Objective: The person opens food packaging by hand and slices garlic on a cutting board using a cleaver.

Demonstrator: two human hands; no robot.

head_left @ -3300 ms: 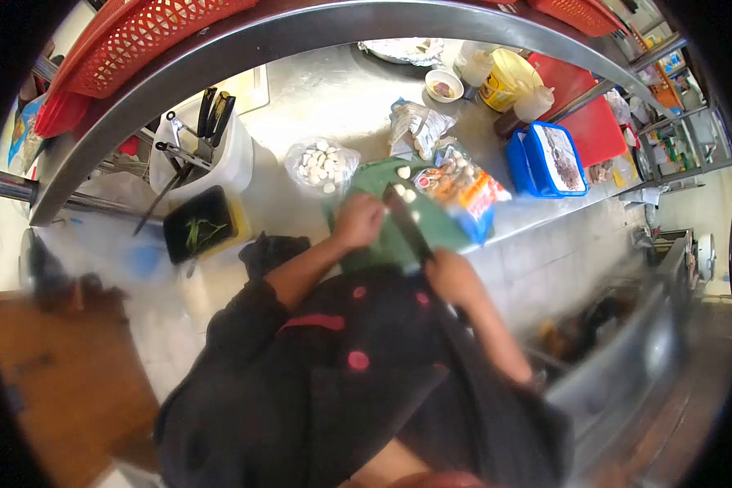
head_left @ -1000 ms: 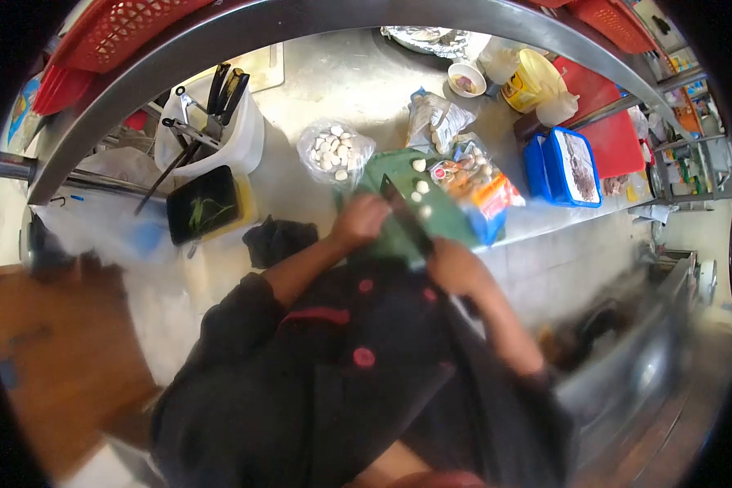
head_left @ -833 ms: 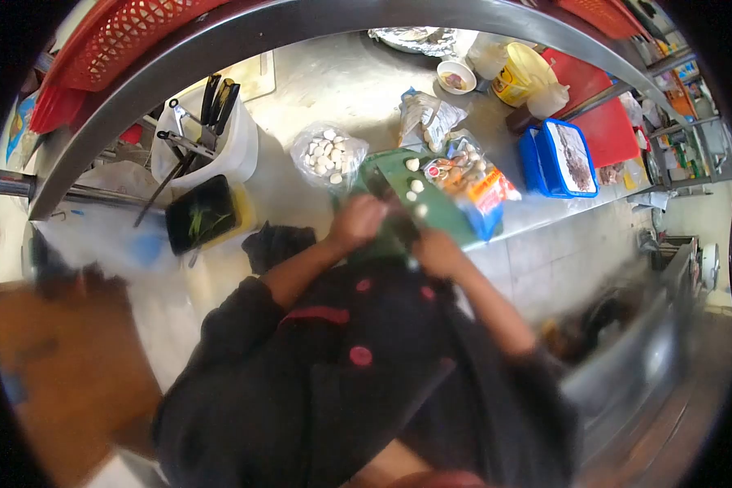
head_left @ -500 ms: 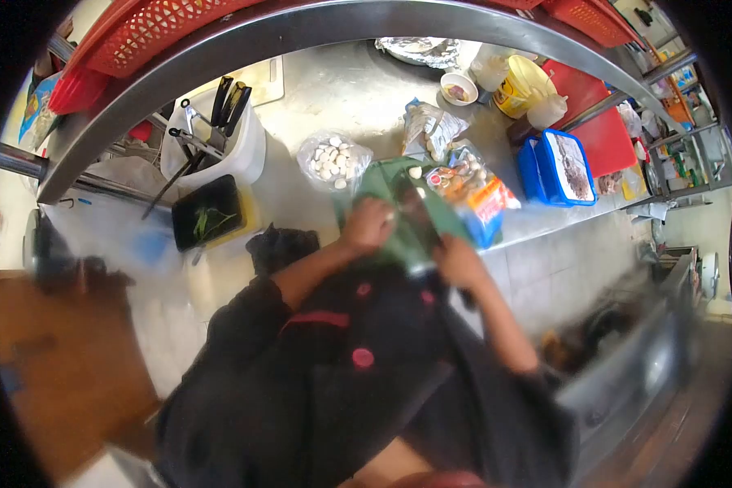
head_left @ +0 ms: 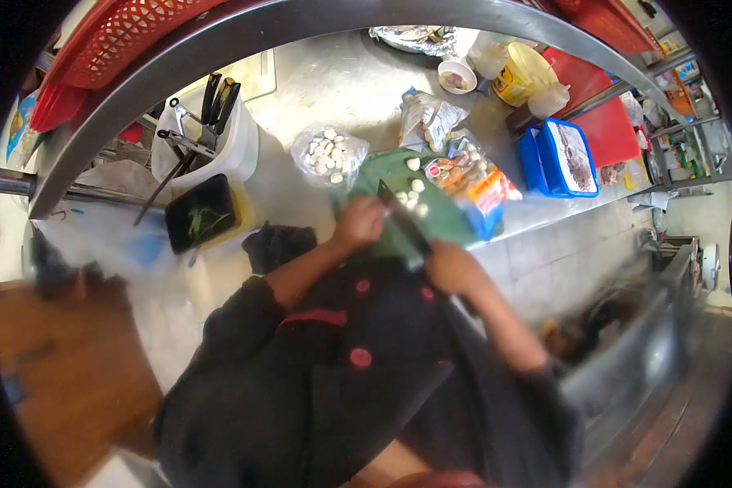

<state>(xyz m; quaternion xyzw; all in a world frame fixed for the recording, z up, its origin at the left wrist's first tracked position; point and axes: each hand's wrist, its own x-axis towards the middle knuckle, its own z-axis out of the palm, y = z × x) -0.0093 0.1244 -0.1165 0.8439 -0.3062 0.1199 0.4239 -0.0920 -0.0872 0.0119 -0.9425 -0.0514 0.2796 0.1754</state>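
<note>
My right hand [head_left: 454, 267] is wrapped round the handle of a kitchen knife [head_left: 407, 220], its dark blade slanting up and left over a green cutting board [head_left: 374, 169]. By the blade's tip, my left hand [head_left: 361, 222] is closed at the board's left side; whatever its fingers hold is hidden. Right of the blade lie several small white pieces [head_left: 416, 196] that look like button mushrooms. More of them fill a clear plastic bag [head_left: 331, 153] just beyond the board. A printed plastic bag [head_left: 492, 195] overlaps the board's right edge.
A white bin [head_left: 240, 154] with tongs and black-handled tools stands left, near a black tray [head_left: 204, 213] holding green leaves. Rightward are a blue tub [head_left: 533, 167], a yellow bucket [head_left: 523, 73] and a red board [head_left: 608, 130]. A metal shelf bar [head_left: 333, 18] arches overhead.
The knife blade, blurred before, now shows clearly, with its tip beside my left hand. Several white pieces show to the blade's right. My left hand has shifted slightly left.
</note>
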